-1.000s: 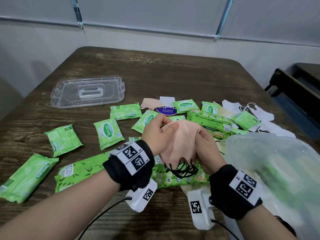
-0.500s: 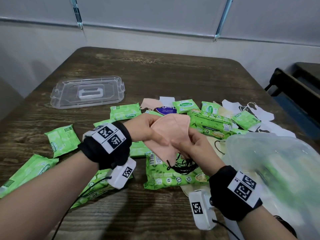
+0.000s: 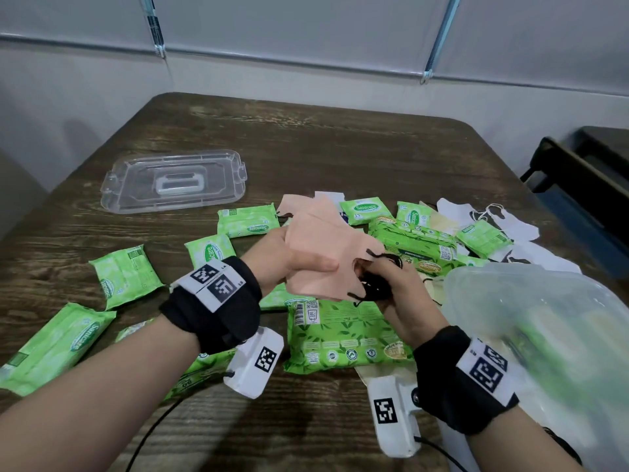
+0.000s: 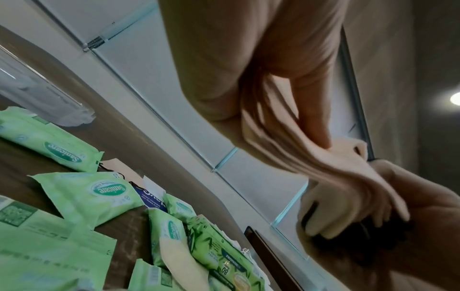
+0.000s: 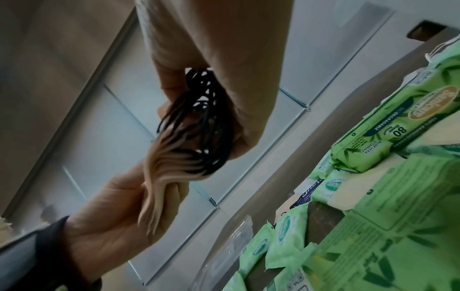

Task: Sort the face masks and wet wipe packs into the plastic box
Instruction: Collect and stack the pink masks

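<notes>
From the head view, the left hand (image 3: 292, 264) pinches a stack of peach masks (image 3: 323, 247) above the table (image 3: 306, 148); the right hand (image 3: 391, 291) clamps their black loops (image 3: 374, 284); the box (image 3: 544, 318) sits just right. The left wrist view shows fingers (image 4: 313, 110) pressed on the fanned stack. In the right wrist view the loops bunch in curled fingers (image 5: 244, 137); better to square the edges and tuck the loops before boxing.

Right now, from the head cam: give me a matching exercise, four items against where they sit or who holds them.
Items:
1. lid
2. peach masks
3. black ear loops
4. box

Places:
A. bunched in the right hand
B. near right edge, blurred
C. far left on the table, flat
D. gripped by the left hand

Pairs: 1-C, 2-D, 3-A, 4-B
</notes>
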Demonstrator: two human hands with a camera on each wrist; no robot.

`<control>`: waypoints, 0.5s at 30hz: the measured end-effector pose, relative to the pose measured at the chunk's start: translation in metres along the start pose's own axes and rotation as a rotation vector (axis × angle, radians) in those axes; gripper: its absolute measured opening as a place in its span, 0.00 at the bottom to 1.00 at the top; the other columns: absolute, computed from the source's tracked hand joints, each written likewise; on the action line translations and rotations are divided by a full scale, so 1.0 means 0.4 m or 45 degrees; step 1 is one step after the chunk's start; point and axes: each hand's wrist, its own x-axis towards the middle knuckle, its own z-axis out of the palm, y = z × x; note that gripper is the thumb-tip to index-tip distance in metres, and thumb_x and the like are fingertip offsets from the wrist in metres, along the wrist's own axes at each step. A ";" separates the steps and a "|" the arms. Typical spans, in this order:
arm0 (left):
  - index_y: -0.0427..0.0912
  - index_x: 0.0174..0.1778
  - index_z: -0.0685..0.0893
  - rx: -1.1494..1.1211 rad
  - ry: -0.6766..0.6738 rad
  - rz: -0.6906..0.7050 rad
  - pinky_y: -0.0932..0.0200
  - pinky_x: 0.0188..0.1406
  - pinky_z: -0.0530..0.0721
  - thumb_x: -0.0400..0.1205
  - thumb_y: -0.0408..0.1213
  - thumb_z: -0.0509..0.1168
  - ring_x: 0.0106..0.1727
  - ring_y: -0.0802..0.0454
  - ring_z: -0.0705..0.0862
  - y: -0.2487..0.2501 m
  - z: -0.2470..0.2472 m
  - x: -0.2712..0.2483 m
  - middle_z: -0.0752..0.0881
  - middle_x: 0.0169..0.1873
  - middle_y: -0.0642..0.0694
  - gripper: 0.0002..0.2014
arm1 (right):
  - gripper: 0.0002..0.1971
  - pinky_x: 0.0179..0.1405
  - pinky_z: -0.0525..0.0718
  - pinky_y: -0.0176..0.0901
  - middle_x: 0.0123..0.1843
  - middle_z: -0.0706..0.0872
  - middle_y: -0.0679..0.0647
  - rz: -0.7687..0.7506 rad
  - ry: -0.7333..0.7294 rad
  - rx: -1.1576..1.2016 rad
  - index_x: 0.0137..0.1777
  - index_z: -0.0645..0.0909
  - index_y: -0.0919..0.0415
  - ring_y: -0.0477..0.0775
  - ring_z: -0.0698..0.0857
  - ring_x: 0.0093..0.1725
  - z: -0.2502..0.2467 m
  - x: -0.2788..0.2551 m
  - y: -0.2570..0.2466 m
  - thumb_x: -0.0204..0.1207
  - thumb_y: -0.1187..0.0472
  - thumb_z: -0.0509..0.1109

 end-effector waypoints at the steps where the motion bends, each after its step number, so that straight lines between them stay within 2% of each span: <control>1: 0.38 0.50 0.86 -0.006 0.021 0.016 0.61 0.39 0.88 0.60 0.20 0.77 0.43 0.53 0.89 0.001 -0.002 0.000 0.91 0.42 0.47 0.23 | 0.13 0.28 0.79 0.35 0.24 0.79 0.50 -0.013 0.041 -0.012 0.34 0.75 0.63 0.45 0.78 0.25 0.000 0.000 0.000 0.77 0.75 0.58; 3: 0.37 0.49 0.86 -0.049 0.117 0.054 0.57 0.43 0.89 0.57 0.21 0.77 0.44 0.51 0.89 0.003 -0.018 0.007 0.91 0.43 0.45 0.23 | 0.14 0.26 0.77 0.34 0.23 0.75 0.49 -0.049 0.169 -0.015 0.32 0.72 0.62 0.45 0.74 0.23 -0.011 0.005 -0.003 0.78 0.75 0.57; 5: 0.35 0.49 0.85 -0.065 0.200 0.070 0.51 0.49 0.88 0.58 0.20 0.77 0.47 0.46 0.88 0.008 -0.031 0.013 0.90 0.46 0.41 0.23 | 0.12 0.25 0.77 0.33 0.23 0.74 0.48 -0.054 0.230 -0.013 0.32 0.71 0.62 0.46 0.73 0.23 -0.020 0.009 -0.003 0.77 0.72 0.60; 7: 0.36 0.49 0.85 -0.010 0.186 0.064 0.50 0.51 0.87 0.59 0.19 0.77 0.47 0.46 0.88 0.010 -0.033 0.018 0.90 0.47 0.41 0.23 | 0.05 0.29 0.79 0.36 0.25 0.74 0.49 -0.005 0.204 -0.051 0.33 0.70 0.62 0.47 0.74 0.26 -0.021 0.008 0.001 0.66 0.65 0.64; 8: 0.37 0.49 0.85 0.039 0.149 0.048 0.51 0.50 0.87 0.58 0.21 0.77 0.46 0.47 0.88 0.010 -0.034 0.020 0.90 0.46 0.42 0.23 | 0.06 0.34 0.79 0.39 0.30 0.75 0.51 0.025 0.188 -0.100 0.37 0.71 0.62 0.47 0.76 0.30 -0.023 0.006 0.001 0.61 0.62 0.63; 10: 0.38 0.47 0.86 0.188 0.061 -0.008 0.52 0.48 0.86 0.56 0.28 0.77 0.42 0.49 0.88 0.015 -0.033 0.020 0.91 0.42 0.44 0.22 | 0.20 0.45 0.76 0.44 0.43 0.79 0.52 0.043 0.169 -0.235 0.51 0.74 0.59 0.48 0.80 0.44 -0.039 0.007 0.005 0.57 0.57 0.64; 12: 0.37 0.46 0.86 0.357 -0.017 -0.071 0.52 0.47 0.85 0.55 0.30 0.78 0.41 0.49 0.87 0.019 -0.032 0.019 0.90 0.41 0.44 0.22 | 0.33 0.54 0.73 0.41 0.57 0.80 0.47 -0.053 0.142 -0.417 0.65 0.72 0.53 0.43 0.79 0.58 -0.045 0.004 0.006 0.56 0.50 0.69; 13: 0.38 0.44 0.86 0.420 -0.057 -0.087 0.53 0.45 0.85 0.55 0.30 0.79 0.40 0.49 0.87 0.020 -0.029 0.018 0.90 0.39 0.44 0.21 | 0.37 0.58 0.74 0.39 0.62 0.80 0.45 -0.106 0.094 -0.520 0.68 0.72 0.51 0.41 0.78 0.63 -0.042 0.000 0.008 0.56 0.44 0.71; 15: 0.41 0.41 0.86 0.503 -0.134 -0.093 0.54 0.43 0.85 0.59 0.27 0.80 0.39 0.48 0.87 0.018 -0.014 0.014 0.89 0.37 0.45 0.17 | 0.36 0.63 0.78 0.41 0.63 0.82 0.44 -0.135 -0.078 -0.698 0.69 0.74 0.51 0.41 0.80 0.64 -0.021 -0.012 0.019 0.61 0.36 0.69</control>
